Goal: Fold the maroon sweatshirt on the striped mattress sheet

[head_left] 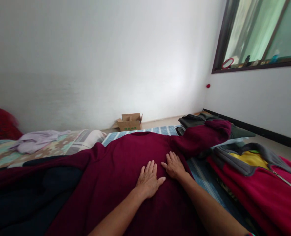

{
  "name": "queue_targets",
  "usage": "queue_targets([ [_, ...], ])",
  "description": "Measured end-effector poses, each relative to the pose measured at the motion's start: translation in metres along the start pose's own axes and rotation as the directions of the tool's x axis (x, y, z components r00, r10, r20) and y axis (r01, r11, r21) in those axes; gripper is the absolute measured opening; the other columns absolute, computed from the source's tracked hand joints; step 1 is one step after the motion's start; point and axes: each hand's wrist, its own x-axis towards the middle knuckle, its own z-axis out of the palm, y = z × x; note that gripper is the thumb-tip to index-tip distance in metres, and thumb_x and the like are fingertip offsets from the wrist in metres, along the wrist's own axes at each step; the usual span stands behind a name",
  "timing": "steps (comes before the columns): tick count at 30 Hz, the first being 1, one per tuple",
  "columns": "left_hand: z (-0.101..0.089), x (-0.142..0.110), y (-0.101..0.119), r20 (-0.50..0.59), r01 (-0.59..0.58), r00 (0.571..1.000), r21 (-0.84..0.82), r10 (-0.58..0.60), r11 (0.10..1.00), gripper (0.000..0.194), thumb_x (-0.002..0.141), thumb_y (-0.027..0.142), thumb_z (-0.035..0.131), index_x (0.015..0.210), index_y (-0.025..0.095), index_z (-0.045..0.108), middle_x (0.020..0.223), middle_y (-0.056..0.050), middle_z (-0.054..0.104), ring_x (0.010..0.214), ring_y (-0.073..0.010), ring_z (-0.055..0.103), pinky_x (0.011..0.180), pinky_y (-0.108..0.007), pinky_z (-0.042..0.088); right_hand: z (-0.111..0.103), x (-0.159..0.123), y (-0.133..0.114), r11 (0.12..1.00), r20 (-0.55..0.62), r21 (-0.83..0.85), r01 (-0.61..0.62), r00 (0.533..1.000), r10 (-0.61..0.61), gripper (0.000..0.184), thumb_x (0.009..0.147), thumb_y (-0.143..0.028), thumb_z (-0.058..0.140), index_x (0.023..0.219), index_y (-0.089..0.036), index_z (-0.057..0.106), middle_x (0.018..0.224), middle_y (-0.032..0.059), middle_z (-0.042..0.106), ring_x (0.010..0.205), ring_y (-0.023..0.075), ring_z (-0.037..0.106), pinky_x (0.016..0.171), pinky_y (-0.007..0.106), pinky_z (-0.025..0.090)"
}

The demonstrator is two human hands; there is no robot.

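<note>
A dark maroon sweater [125,157] lies spread out in front of me on a blue striped mat [204,177]. My left hand [148,179] rests flat on its middle, fingers stretched out and close together. My right hand [174,165] lies flat beside it, a little further away, fingers also extended on the fabric. Neither hand holds anything. One sleeve [204,132] of the sweater runs off to the right, over a pile of dark clothes.
A red jacket with grey and yellow lining [258,183] lies at the right. Folded dark garments [197,121] sit behind it. A dark cloth [32,193], a patterned blanket [49,146] and a lilac garment [37,139] lie at the left. A small cardboard box [130,122] stands by the wall.
</note>
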Motion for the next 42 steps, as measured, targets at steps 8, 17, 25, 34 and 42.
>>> queue_targets([
  [8,0.004,-0.018,0.013,-0.001,-0.121,0.993,-0.037,0.121,0.992,0.074,0.087,0.055,0.027,0.144,0.008,0.021,0.152,-0.011,0.012,0.140,-0.0247,0.007,0.112,-0.046,0.012,-0.001,-0.020,-0.001,0.996,-0.061,0.068,0.065,0.996,-0.061,0.066,0.091,-0.049,0.032,0.137,-0.002,0.037,0.145,0.0211,0.031,0.136,0.0321,0.022,0.109,0.043,0.017],
  [17,0.007,-0.024,0.014,0.003,-0.151,0.988,-0.046,0.151,0.987,0.074,0.088,0.056,0.026,0.144,0.008,0.023,0.152,-0.012,0.011,0.140,-0.0249,0.005,0.113,-0.047,0.010,-0.053,-0.051,0.006,0.970,-0.326,0.194,-0.146,0.923,0.204,0.040,0.093,-0.035,0.031,0.117,-0.015,0.056,0.113,0.0113,0.060,0.106,0.0205,0.054,0.090,0.029,0.039],
  [25,-0.016,-0.017,0.031,0.004,-0.167,0.985,-0.205,0.171,0.964,0.070,0.088,0.049,0.032,0.143,0.007,0.026,0.152,-0.013,0.013,0.140,-0.0252,0.007,0.113,-0.044,0.015,-0.147,-0.081,0.045,0.855,-0.675,0.239,-0.460,0.555,0.486,0.049,0.083,-0.038,0.046,0.125,-0.012,0.045,0.110,0.0155,0.056,0.106,0.0305,0.051,0.082,0.037,0.041],
  [34,-0.015,0.009,0.051,-0.155,-0.253,0.966,-0.391,0.208,0.885,0.064,0.082,0.036,0.047,0.137,0.004,0.036,0.145,-0.019,0.032,0.136,-0.0270,0.025,0.112,-0.038,0.021,-0.180,-0.058,0.080,0.695,-0.542,0.307,-0.650,0.481,0.689,0.056,0.074,-0.038,0.056,0.121,-0.011,0.041,0.110,0.0198,0.053,0.103,0.0347,0.055,0.078,0.041,0.045],
  [42,-0.046,0.027,0.079,-0.412,-0.410,0.886,-0.479,0.214,0.776,0.039,0.077,0.025,0.053,0.112,0.009,0.060,0.115,-0.014,0.062,0.108,-0.0254,0.057,0.097,-0.035,0.042,-0.184,-0.043,0.099,0.672,-0.441,0.307,-0.674,0.525,0.728,0.033,0.082,-0.021,0.041,0.110,-0.008,0.054,0.101,0.0215,0.061,0.097,0.0319,0.061,0.077,0.040,0.046],
])
